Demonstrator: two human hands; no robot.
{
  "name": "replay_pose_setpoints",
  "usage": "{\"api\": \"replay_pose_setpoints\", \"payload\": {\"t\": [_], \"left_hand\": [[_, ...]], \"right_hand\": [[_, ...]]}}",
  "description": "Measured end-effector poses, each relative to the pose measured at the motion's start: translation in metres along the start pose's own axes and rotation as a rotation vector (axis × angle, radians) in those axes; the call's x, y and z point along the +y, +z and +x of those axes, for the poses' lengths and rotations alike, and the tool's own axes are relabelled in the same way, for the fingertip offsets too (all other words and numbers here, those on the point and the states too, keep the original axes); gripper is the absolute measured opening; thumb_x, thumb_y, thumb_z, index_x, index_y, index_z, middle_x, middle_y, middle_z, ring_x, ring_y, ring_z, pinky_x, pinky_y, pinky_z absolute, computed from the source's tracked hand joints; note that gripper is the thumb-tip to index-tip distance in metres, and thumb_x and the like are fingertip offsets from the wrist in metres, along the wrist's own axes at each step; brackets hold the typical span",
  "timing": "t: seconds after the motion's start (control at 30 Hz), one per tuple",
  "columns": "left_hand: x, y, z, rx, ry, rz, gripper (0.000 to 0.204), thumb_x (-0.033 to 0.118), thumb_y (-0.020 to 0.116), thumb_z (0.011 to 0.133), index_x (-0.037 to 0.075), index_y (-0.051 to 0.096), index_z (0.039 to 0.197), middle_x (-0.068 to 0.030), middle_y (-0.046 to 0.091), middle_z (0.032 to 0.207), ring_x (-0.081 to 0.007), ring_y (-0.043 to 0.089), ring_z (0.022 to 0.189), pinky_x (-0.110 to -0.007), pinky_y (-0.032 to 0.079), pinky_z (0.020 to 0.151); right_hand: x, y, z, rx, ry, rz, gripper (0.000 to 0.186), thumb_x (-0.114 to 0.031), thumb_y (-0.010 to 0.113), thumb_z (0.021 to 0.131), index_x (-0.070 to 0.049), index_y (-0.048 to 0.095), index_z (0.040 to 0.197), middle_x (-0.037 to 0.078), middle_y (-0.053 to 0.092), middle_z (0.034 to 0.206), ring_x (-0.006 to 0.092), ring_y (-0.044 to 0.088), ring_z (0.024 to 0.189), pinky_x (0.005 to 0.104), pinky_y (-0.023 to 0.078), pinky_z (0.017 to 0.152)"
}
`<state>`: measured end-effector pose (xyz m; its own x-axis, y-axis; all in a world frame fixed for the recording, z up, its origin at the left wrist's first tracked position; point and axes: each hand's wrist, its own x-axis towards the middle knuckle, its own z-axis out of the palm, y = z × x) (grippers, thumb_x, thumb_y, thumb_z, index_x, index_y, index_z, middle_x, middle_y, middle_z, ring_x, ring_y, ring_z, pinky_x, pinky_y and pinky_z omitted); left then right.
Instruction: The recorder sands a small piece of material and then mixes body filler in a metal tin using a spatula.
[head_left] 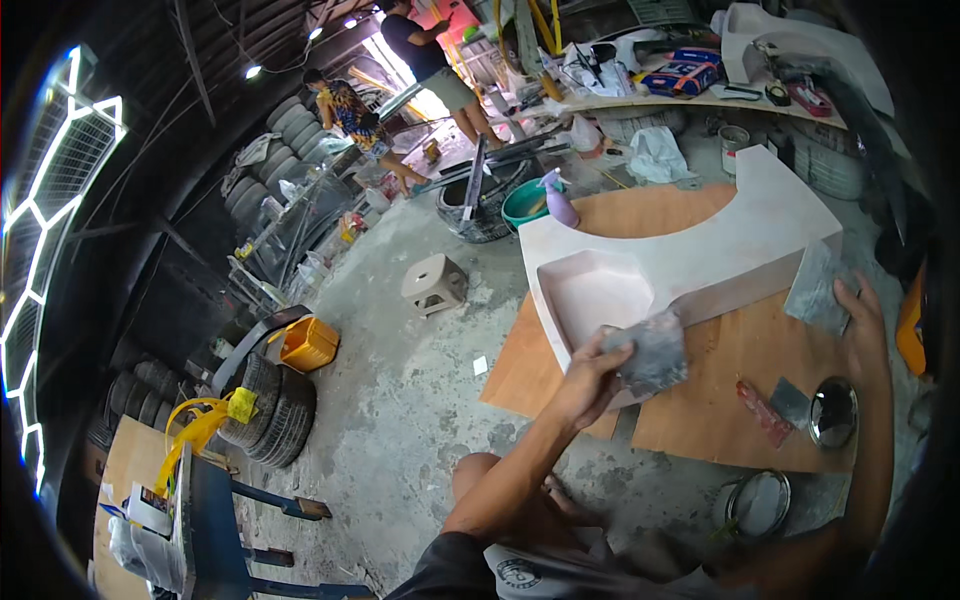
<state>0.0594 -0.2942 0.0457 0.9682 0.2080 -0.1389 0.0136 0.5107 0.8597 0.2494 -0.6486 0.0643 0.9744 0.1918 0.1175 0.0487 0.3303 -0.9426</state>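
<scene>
A dusty grey sandpaper sheet [655,352] is pinched in my left hand [590,378], just over the near edge of a large white moulded panel [690,255]. The panel has a curved cut-out on its far side and a recessed pocket at its left. At the panel's right end, my right hand [860,312] grips a second, lighter grey sandpaper sheet [817,290] by its edge. Plywood [730,400] lies under the panel. On its near right part are a crumpled red packet [764,412], a small dark grey sheet [789,402] and a shiny round bowl [833,412].
A purple spray bottle [560,203] and a green basin [524,204] stand behind the panel. A plastic stool [435,283], stacked tyres [268,405] and a yellow container [309,343] are to the left. Two people [432,62] are at the back. A cluttered workbench [640,101] spans the far right.
</scene>
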Motion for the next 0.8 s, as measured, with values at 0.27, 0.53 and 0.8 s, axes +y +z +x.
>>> {"api": "replay_pose_setpoints", "payload": {"t": [0.27,0.53,0.8], "left_hand": [[-0.022,-0.056,-0.054,0.177,-0.194,-0.212,0.061,0.042,0.054,0.101,0.001,0.043,0.144,-0.0179,0.053,0.141,-0.0338,0.053,0.130,-0.052,0.043,0.110],[-0.074,-0.047,-0.048,-0.106,-0.199,-0.170,0.052,0.034,0.044,0.106,0.002,0.032,0.145,-0.0194,0.050,0.140,-0.0343,0.057,0.126,-0.045,0.051,0.104],[-0.100,-0.052,-0.066,-0.177,-0.246,0.407,0.050,0.011,0.053,0.104,-0.001,0.037,0.150,-0.0143,0.046,0.148,-0.0185,0.048,0.131,-0.032,0.039,0.109]], "right_hand": [[0.052,0.102,-0.115,-0.069,0.400,0.292,0.039,-0.010,0.068,0.092,-0.002,0.058,0.128,0.008,0.067,0.115,0.0192,0.065,0.106,0.0365,0.052,0.094],[0.159,0.121,-0.207,0.141,0.628,0.444,0.031,-0.009,0.068,0.091,-0.005,0.060,0.121,0.003,0.067,0.107,0.0137,0.063,0.100,0.0296,0.051,0.090],[0.192,0.124,-0.231,0.256,0.676,0.355,0.028,-0.014,0.069,0.094,-0.002,0.059,0.117,0.005,0.066,0.107,0.0112,0.061,0.099,0.0288,0.052,0.086]]}}
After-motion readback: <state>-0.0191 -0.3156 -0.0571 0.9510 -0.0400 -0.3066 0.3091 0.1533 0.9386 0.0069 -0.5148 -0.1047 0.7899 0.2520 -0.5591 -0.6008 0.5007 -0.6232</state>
